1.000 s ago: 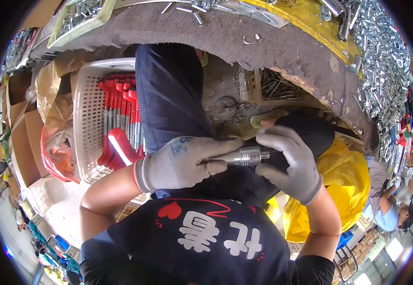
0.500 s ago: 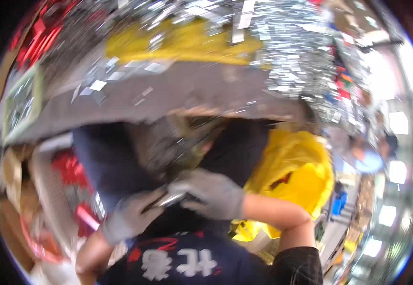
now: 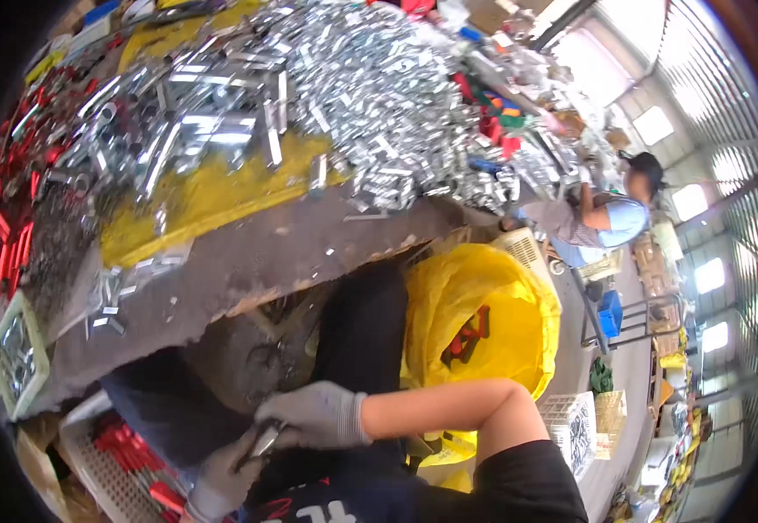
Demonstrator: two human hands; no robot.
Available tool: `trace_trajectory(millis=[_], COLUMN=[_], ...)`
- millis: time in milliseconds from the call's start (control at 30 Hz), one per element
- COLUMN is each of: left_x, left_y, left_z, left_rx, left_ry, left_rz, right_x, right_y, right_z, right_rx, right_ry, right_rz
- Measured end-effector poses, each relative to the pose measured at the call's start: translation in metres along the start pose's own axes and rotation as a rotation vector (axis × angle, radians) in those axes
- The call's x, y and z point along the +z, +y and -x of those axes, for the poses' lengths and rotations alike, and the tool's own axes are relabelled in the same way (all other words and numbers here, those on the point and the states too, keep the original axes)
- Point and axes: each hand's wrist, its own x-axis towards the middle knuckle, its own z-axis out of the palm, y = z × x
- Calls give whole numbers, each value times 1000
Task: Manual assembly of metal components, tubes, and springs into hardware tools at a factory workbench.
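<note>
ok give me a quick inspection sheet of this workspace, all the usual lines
surface: worn grey table, part covered by a yellow sheet
job's things: small metal part held between both hands, over the lap
clutter: big heap of shiny metal pieces; red parts at the table's left; white basket of red parts; yellow bag
hands: left hand and right hand, both in grey gloves
cables: nothing seen
surroundings: another person working at the far right

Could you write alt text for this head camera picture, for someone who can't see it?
Two grey-gloved hands, left and right, hold a small silver metal part beneath a worn workbench heaped with shiny silver metal pieces; a yellow-lined bin stands alongside.
</note>
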Motion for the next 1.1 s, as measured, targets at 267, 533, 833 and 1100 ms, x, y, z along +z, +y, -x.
trace_trajectory(millis=[267, 533, 833, 1100], left_x=[3, 7, 1, 1], left_y=[0, -16, -14, -13], left_z=[-27, -23, -23, -26], left_rx=[323, 322, 309, 185], left_ry=[21, 8, -98, -163], left_rz=[-51, 33, 46, 71], right_x=[-21, -22, -16, -23], right_y=[3, -6, -2, -1], right_z=[9, -3, 0, -18], right_rx=[80, -139, 35, -238], right_ry=[123, 21, -32, -85], right_rz=[114, 122, -23, 6])
